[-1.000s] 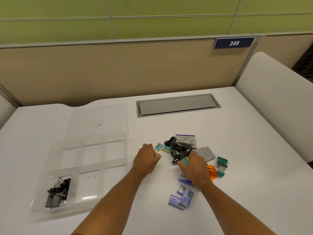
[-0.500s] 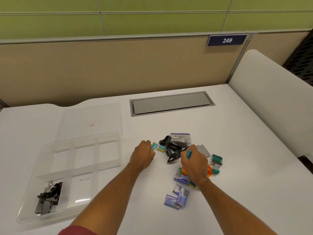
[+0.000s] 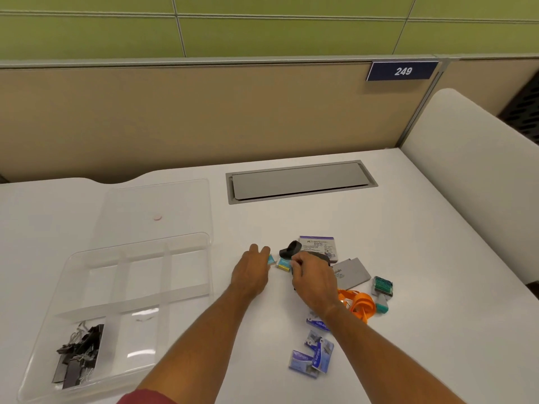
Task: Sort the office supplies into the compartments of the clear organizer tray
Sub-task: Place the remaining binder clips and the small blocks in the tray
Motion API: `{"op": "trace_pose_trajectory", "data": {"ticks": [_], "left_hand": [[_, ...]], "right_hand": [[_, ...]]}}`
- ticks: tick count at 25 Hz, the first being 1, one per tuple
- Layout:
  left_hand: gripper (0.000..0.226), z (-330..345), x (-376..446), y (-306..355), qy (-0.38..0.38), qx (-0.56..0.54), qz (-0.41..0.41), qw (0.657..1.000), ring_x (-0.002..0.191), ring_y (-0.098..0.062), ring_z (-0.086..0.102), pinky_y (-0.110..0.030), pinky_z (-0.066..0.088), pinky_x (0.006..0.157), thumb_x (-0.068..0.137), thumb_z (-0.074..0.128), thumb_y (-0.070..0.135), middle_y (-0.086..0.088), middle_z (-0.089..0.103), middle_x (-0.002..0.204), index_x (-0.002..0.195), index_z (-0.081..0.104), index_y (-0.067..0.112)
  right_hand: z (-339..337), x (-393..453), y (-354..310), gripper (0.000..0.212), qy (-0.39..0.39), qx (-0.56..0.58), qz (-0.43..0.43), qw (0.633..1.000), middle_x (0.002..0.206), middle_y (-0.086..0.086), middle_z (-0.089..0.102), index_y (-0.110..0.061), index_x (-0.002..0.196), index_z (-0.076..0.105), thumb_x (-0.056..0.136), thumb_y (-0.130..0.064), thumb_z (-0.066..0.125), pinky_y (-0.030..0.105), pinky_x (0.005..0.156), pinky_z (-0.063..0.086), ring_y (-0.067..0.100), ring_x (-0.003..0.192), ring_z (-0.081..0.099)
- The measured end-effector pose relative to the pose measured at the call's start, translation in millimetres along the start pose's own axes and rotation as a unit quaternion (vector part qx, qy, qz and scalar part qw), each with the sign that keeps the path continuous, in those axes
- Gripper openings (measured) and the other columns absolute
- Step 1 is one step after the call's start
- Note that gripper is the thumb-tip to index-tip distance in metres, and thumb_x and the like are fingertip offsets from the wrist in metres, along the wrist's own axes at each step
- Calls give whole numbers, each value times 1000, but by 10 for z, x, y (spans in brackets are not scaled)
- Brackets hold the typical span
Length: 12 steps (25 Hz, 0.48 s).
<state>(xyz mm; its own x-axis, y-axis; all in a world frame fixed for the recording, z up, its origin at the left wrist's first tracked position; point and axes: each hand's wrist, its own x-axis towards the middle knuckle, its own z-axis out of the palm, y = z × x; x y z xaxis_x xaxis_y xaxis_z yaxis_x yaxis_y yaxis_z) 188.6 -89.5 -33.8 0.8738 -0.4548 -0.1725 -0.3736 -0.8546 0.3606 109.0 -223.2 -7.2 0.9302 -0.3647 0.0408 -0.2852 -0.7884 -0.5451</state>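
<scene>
Teal staple boxes [image 3: 283, 263]: left hand [image 3: 251, 272] pinches one, right hand [image 3: 313, 279] curls at another; we lift each squarely toward the organizer tray [image 3: 189, 290].

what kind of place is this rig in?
Most likely an office cubicle: a white desk with a grey cable hatch, a tan partition panel behind it, and a numbered plate "249" on the partition.

right hand's [image 3: 313, 282] fingertips and grip hidden behind its back
</scene>
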Motion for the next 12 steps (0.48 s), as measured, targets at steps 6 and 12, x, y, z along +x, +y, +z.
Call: {"op": "trace_pose_trajectory", "data": {"ticks": [6,12], "left_hand": [[32,-137,-52,-107,31,-45,-70,996,90,-23,53,-31,41,70,88,54,32,-10,53,107,109,49,7],[29,-240,-184,-193,52,-72,-54,995,75,-19,47,-30,36,62,83,57,35,-5,54,90,90,35,18]], "right_hand": [[168,135,-144,29,-94,-149,-18,984,111,7,66,-19,120,54,95,-33,50,36,77,51,25,99,62],[261,167,-175,31,-117,-179,-1,977,105,7,65,-15,113,51,90,-36,52,31,64,41,26,94,62]]}}
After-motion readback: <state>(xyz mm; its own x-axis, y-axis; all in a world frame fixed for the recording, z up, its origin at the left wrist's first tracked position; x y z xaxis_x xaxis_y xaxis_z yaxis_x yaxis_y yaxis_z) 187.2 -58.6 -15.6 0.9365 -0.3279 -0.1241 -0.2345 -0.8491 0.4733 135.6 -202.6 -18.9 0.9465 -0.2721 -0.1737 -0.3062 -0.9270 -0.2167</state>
